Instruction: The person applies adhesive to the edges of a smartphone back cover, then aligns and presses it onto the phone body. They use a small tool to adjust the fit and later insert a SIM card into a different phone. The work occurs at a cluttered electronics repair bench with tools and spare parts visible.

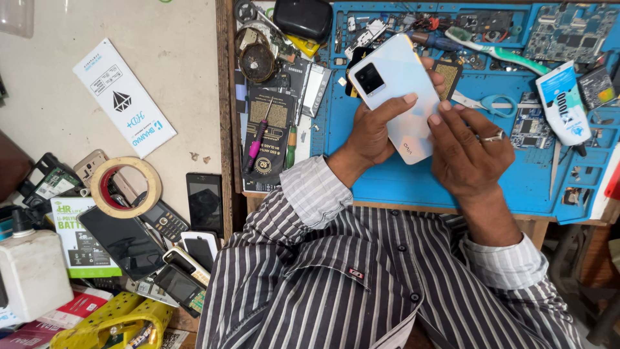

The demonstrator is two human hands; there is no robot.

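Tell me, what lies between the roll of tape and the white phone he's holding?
In the head view, between the tape roll and the white phone lie a dark phone and a pink-handled screwdriver on a black packet.

I sit at a small phone-repair workbench, a cramped workshop by every sign. Before me lies a blue repair mat [400,184] with moulded compartments full of tiny parts, and bare circuit boards [571,29] rest along its far edge. A pink-handled screwdriver [257,139], scissors [487,103], a toothbrush [494,52] and a white tube [563,103] lie within reach. On the side counter [161,45] to my left are a roll of tape [126,187], a heap of old handsets [174,249] and a boxed battery [81,239].
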